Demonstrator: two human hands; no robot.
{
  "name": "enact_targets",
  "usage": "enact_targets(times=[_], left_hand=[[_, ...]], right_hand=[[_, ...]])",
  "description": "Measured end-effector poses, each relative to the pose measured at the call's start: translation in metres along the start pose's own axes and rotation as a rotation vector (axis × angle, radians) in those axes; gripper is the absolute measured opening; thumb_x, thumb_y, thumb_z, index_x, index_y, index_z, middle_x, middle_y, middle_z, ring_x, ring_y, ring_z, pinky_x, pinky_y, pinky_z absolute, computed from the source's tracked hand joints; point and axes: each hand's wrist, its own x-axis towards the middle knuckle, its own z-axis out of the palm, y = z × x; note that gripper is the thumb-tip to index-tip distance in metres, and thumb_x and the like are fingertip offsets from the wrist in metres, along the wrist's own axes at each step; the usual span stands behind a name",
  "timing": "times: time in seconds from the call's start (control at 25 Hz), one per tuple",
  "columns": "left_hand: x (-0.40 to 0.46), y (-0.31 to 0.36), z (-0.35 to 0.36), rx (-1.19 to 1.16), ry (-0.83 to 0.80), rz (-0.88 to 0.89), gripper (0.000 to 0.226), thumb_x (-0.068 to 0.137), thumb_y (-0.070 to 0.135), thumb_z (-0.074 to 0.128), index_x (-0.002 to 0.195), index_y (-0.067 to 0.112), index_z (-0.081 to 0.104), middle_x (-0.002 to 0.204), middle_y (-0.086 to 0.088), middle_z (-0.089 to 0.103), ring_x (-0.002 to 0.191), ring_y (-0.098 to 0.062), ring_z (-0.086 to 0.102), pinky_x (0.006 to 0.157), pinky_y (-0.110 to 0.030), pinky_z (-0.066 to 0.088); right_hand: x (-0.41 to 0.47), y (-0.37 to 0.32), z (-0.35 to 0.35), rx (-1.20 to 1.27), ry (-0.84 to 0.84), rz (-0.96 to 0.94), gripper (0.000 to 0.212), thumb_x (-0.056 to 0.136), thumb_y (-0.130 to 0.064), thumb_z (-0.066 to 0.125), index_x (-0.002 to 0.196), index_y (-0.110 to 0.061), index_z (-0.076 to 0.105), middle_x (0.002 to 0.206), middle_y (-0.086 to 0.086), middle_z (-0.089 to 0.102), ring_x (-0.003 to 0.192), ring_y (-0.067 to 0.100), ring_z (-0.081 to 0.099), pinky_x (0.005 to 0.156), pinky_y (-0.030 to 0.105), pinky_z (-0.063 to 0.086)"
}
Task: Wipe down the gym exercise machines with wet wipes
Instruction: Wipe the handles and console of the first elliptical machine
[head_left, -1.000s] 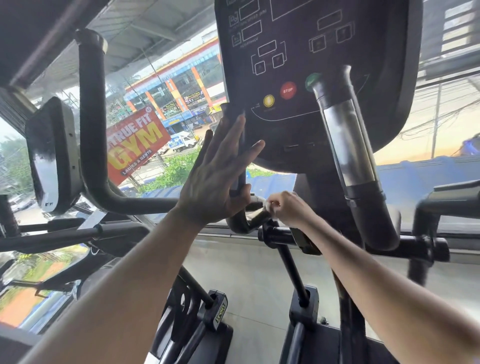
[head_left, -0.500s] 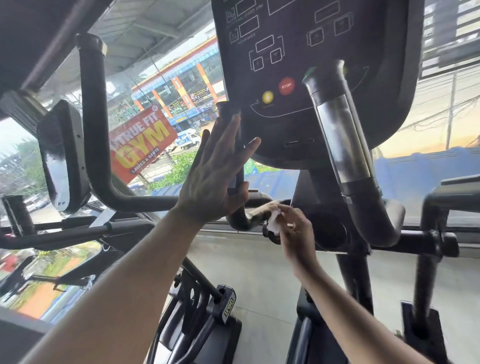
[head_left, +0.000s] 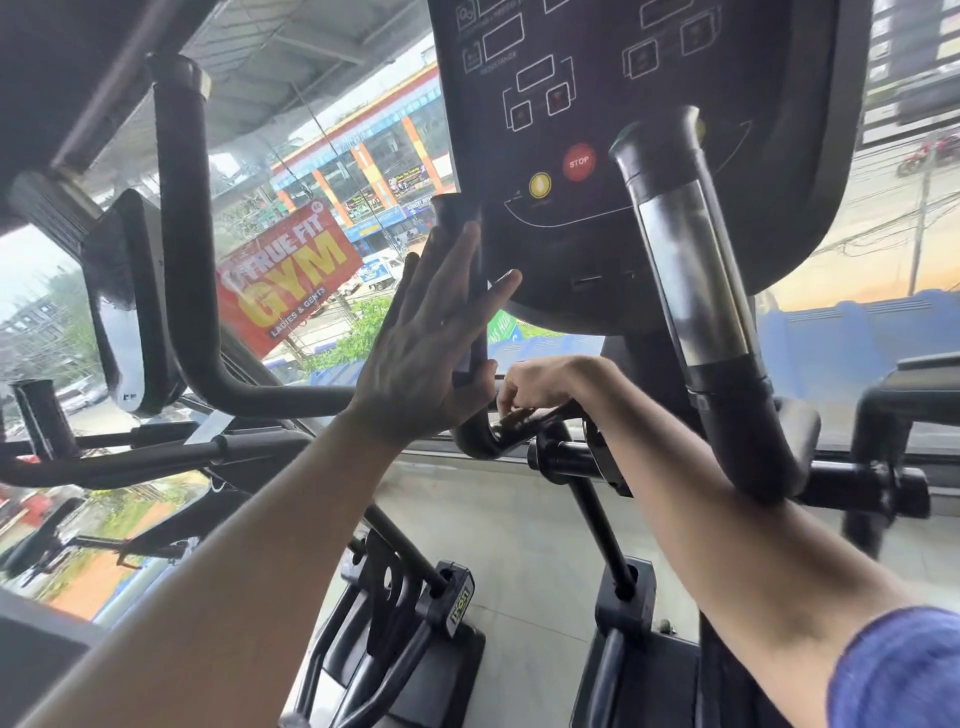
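Elliptical handlebar (head_left: 470, 291): left hand (head_left: 421, 358) pressing it flat-fingered, right hand (head_left: 540, 384) curling onto the lower bend, wipe not visible there; risk judged: the bar swinging under pressure, causing missed patches.

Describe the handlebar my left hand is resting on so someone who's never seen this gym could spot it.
Start at the big dark console with the red STOP button. Just off its lower left edge, a slim black handle rises upright, with the left hand laid flat against it. Unlike the thicker handle with the silver sensor band to its right, it is thin, all black, and curves at the bottom toward the right hand.
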Motion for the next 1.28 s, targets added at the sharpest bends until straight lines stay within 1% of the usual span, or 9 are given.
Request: enact_targets(times=[0.12,0.28,0.36,0.48,0.68,0.76,0.92,1.12,1.28], left_hand=[[-0.001,0.0,0.002,-0.006,-0.02,0.005,0.065,0.091,0.023,0.057,0.154,0.01,0.047,0.168,-0.023,0.014,0.158,-0.048,0.008,0.121,-0.07,0.02],[0.0,0.001,0.0,-0.005,-0.033,0.002,0.062,0.105,0.043,0.036,0.153,0.007,0.048,0.166,-0.027,0.016,0.157,-0.051,0.012,0.122,-0.069,0.021],[0.0,0.0,0.001,-0.009,-0.017,0.003,0.058,0.104,0.036,0.043,0.152,0.005,0.049,0.166,-0.028,0.017,0.156,-0.053,0.014,0.121,-0.07,0.021],[-0.001,0.0,0.001,0.005,-0.023,-0.011,0.071,0.085,0.013,0.065,0.153,0.006,0.048,0.166,-0.031,0.018,0.156,-0.053,0.012,0.122,-0.069,0.021],[0.001,0.003,-0.003,-0.004,-0.005,0.016,0.072,0.08,0.005,0.066,0.15,0.0,0.05,0.164,-0.03,0.017,0.156,-0.051,0.009,0.123,-0.068,0.02],[0.0,0.005,-0.002,0.007,-0.008,0.013,0.071,0.081,0.005,0.067,0.15,0.0,0.05,0.164,-0.028,0.016,0.157,-0.045,0.007,0.124,-0.067,0.019],[0.001,0.002,-0.003,0.012,-0.032,0.008,0.071,0.082,0.008,0.067,0.151,0.002,0.049,0.164,-0.032,0.019,0.155,-0.054,0.013,0.123,-0.068,0.02],[0.002,0.002,-0.003,0.026,-0.046,0.014,0.077,0.078,0.011,0.068,0.152,0.003,0.047,0.164,-0.03,0.017,0.155,-0.054,0.012,0.125,-0.066,0.017],[-0.001,0.004,-0.006,0.059,-0.1,-0.037,0.084,0.08,0.016,0.068,0.158,0.012,0.039,0.169,-0.024,0.013,0.158,-0.048,0.007,0.123,-0.068,0.02]], right_hand=[[-0.013,-0.026,-0.005,0.044,-0.046,-0.066,0.029,0.096,0.0,0.046,0.078,-0.018,0.061,0.077,-0.005,0.06,0.069,0.013,0.051,0.056,0.018,0.037],[-0.046,-0.043,0.0,0.21,0.141,-0.188,0.029,0.09,0.004,0.05,0.068,-0.015,0.047,0.064,-0.002,0.052,0.059,0.012,0.045,0.053,0.02,0.034],[-0.058,-0.033,0.024,0.678,0.491,-0.207,0.03,0.083,0.007,0.05,0.065,-0.014,0.061,0.061,-0.008,0.064,0.058,0.007,0.055,0.057,0.019,0.043],[-0.073,-0.022,0.089,1.445,1.07,0.125,0.026,0.085,0.004,0.048,0.077,-0.001,0.073,0.067,-0.001,0.072,0.056,0.012,0.057,0.054,0.023,0.044],[-0.038,-0.028,0.153,2.163,0.584,0.396,0.038,0.087,0.016,0.026,0.087,0.002,0.061,0.074,0.01,0.061,0.054,0.015,0.052,0.053,0.026,0.048],[-0.019,-0.026,0.128,2.305,0.657,0.353,0.041,0.084,0.018,0.02,0.074,-0.007,0.051,0.064,0.006,0.052,0.055,0.012,0.051,0.063,0.028,0.054],[-0.01,-0.038,0.118,2.533,0.673,0.219,0.043,0.067,0.016,0.027,0.086,-0.006,0.059,0.08,0.011,0.063,0.074,0.022,0.062,0.063,0.032,0.061],[-0.02,-0.06,0.129,2.697,0.565,0.095,0.032,0.077,0.012,0.028,0.072,-0.008,0.052,0.064,0.009,0.063,0.053,0.02,0.066,0.064,0.034,0.053],[-0.007,-0.055,0.135,2.688,0.676,-0.011,0.039,0.061,0.015,0.037,0.09,0.0,0.058,0.095,0.019,0.068,0.087,0.03,0.069,0.07,0.034,0.062]])
